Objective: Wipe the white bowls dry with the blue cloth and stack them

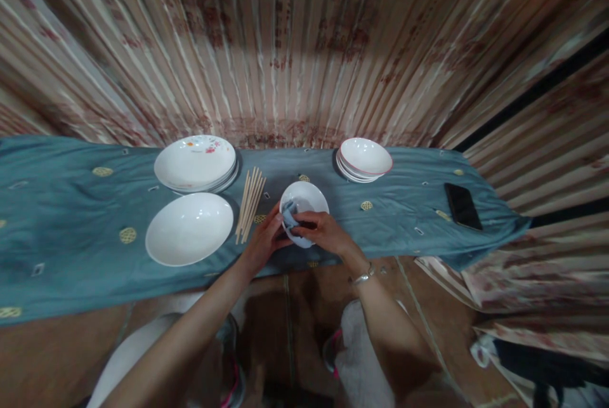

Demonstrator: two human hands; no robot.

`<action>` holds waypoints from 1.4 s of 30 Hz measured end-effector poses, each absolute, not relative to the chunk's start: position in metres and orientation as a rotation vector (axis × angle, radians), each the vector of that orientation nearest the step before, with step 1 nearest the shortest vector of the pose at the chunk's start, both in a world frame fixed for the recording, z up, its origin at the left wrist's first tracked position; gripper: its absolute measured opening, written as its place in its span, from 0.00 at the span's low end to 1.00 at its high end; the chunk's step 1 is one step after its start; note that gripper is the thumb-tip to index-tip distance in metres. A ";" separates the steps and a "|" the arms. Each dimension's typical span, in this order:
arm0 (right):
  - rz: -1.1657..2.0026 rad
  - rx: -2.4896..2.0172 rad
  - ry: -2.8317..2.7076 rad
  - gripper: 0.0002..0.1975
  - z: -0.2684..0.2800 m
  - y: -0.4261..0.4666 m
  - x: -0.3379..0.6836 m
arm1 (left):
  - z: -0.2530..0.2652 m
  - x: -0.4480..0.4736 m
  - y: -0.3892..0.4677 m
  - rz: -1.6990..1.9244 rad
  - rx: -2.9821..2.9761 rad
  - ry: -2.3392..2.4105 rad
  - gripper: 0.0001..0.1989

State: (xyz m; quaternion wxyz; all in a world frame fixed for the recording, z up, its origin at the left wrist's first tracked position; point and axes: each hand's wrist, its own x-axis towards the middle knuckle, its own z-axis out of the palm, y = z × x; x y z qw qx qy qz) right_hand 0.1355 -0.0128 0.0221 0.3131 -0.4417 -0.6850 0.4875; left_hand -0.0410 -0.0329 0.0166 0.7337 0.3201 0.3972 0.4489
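Note:
A small white bowl is tilted toward me at the front middle of the cloth-covered table. My left hand grips its left side, the fingers partly hidden by the bowl. Inside the bowl my right hand pinches a blue-grey cloth against the inner left wall. Just left of the left hand lies a loose row of several wooden chopsticks.
Behind a large white bowl stands a stack of flower-patterned plates. A stack of red-rimmed bowls is at the back right. A black phone lies near the right end of the blue-green tablecloth. Curtains hang behind.

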 end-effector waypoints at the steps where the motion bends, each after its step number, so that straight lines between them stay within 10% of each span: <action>1: 1.274 -1.165 -1.845 0.15 0.024 -0.013 0.138 | 0.016 -0.041 -0.033 0.987 0.700 0.875 0.31; 42: 0.735 -1.464 -1.566 0.24 0.036 -0.006 0.108 | 0.016 -0.032 -0.042 0.980 0.819 0.929 0.43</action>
